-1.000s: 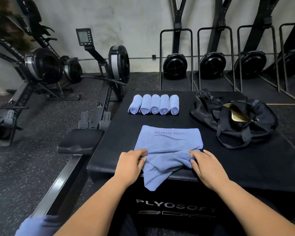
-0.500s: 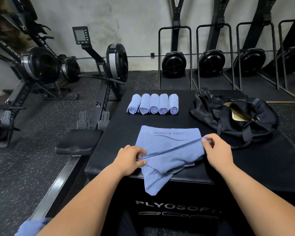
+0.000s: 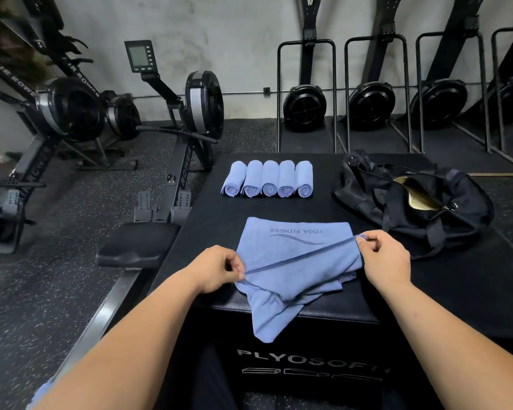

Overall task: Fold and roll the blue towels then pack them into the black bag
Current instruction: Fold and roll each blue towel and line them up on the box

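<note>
While the towel (image 3: pixel 293 261) lies on the near edge of the box (image 3: pixel 427 291), one corner hanging over the front, the left hand (image 3: pixel 216 269) and right hand (image 3: pixel 382 258) each pinch an end of its raised fold. Behind sit five rolls (image 3: pixel 268 179) and the bag (image 3: pixel 412 199), unzipped.

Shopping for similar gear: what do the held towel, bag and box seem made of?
Blue towel: soft matte cloth, perhaps microfibre; it drapes limply over the edge. Black bag: thin matte fabric, maybe nylon; it slumps in creases. Box: smooth vinyl-like cover, slightly glossy; its front edge catches light.
</note>
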Action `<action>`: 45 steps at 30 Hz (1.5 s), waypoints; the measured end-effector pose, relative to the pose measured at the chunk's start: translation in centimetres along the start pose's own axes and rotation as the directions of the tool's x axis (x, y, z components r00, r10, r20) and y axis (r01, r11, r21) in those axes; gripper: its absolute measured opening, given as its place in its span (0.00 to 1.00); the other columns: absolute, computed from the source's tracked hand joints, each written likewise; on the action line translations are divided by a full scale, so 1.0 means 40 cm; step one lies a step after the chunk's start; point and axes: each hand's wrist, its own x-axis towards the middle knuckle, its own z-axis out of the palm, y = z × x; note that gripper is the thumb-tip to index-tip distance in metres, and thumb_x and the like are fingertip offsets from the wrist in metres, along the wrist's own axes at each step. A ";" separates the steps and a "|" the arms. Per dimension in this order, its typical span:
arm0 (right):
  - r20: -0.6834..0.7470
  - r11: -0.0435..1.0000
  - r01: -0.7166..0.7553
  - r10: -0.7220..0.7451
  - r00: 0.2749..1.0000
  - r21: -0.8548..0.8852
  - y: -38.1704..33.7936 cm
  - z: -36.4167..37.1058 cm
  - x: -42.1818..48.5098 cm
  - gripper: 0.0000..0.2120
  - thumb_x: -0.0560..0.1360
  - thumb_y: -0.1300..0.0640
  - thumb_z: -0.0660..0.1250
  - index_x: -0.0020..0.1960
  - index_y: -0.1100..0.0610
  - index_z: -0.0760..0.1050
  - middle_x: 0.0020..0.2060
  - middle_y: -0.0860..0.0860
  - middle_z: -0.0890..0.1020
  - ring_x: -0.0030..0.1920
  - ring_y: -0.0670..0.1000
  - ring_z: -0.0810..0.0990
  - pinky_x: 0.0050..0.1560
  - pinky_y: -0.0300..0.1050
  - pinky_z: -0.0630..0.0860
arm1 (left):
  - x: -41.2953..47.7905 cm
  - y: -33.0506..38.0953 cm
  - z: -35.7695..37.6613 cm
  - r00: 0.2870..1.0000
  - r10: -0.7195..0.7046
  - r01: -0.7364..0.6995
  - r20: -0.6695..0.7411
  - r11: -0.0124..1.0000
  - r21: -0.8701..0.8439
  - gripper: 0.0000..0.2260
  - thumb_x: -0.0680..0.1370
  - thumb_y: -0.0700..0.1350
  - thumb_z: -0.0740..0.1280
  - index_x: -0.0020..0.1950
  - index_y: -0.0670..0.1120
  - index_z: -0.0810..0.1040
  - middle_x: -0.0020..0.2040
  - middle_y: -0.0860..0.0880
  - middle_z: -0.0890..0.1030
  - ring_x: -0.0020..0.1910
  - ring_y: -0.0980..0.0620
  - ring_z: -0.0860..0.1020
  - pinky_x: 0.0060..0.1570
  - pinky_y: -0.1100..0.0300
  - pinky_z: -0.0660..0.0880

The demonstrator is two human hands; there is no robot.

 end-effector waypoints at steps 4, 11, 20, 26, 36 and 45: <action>0.001 1.000 -0.016 0.016 1.000 -0.006 -0.003 0.007 0.010 0.04 0.81 0.47 0.69 0.50 0.46 0.81 0.37 0.44 0.84 0.45 0.49 0.81 0.50 0.51 0.76 | 0.022 0.003 -0.017 0.989 0.003 -0.020 -0.148 0.993 -0.119 0.05 0.77 0.43 0.76 0.45 0.50 0.82 0.41 0.54 0.86 0.39 0.60 0.80 0.49 0.61 0.77; -0.008 0.999 -0.039 0.039 0.999 -0.030 0.000 0.024 0.032 0.04 0.81 0.47 0.69 0.49 0.46 0.80 0.37 0.44 0.84 0.45 0.49 0.80 0.47 0.49 0.73 | 0.070 -0.006 -0.007 0.993 -0.075 0.058 -0.092 0.982 -0.181 0.04 0.78 0.44 0.77 0.44 0.51 0.87 0.38 0.52 0.86 0.36 0.60 0.77 0.44 0.62 0.75; 0.007 0.989 -0.084 0.085 0.996 -0.122 0.013 0.056 0.092 0.04 0.79 0.47 0.71 0.47 0.46 0.81 0.35 0.43 0.83 0.42 0.48 0.80 0.44 0.47 0.73 | 0.179 0.008 -0.042 0.939 -0.164 0.136 -0.304 0.985 -0.111 0.08 0.80 0.48 0.74 0.41 0.50 0.82 0.39 0.57 0.85 0.40 0.60 0.81 0.40 0.63 0.73; 0.000 0.973 -0.092 0.094 0.996 -0.211 0.010 0.099 0.172 0.03 0.78 0.47 0.71 0.48 0.45 0.82 0.37 0.43 0.83 0.45 0.53 0.81 0.47 0.49 0.77 | 0.278 0.028 -0.032 0.896 -0.270 0.176 -0.354 0.945 -0.276 0.10 0.81 0.41 0.69 0.42 0.51 0.83 0.43 0.57 0.85 0.44 0.54 0.83 0.43 0.60 0.74; -0.074 0.944 -0.051 0.029 0.997 -0.327 0.038 0.178 0.217 0.03 0.80 0.49 0.70 0.52 0.47 0.82 0.45 0.48 0.81 0.45 0.57 0.78 0.44 0.48 0.72 | 0.362 -0.002 0.029 0.864 -0.248 0.170 -0.438 0.963 -0.209 0.02 0.81 0.47 0.71 0.53 0.51 0.82 0.43 0.58 0.82 0.45 0.54 0.80 0.41 0.65 0.71; -0.127 0.936 -0.093 0.053 0.991 -0.339 0.065 0.205 0.220 0.12 0.80 0.48 0.68 0.61 0.51 0.82 0.54 0.53 0.77 0.48 0.58 0.79 0.45 0.48 0.71 | 0.388 -0.048 0.079 0.856 -0.187 0.178 -0.483 0.982 -0.065 0.11 0.83 0.54 0.66 0.64 0.56 0.82 0.48 0.57 0.78 0.46 0.55 0.77 0.46 0.56 0.71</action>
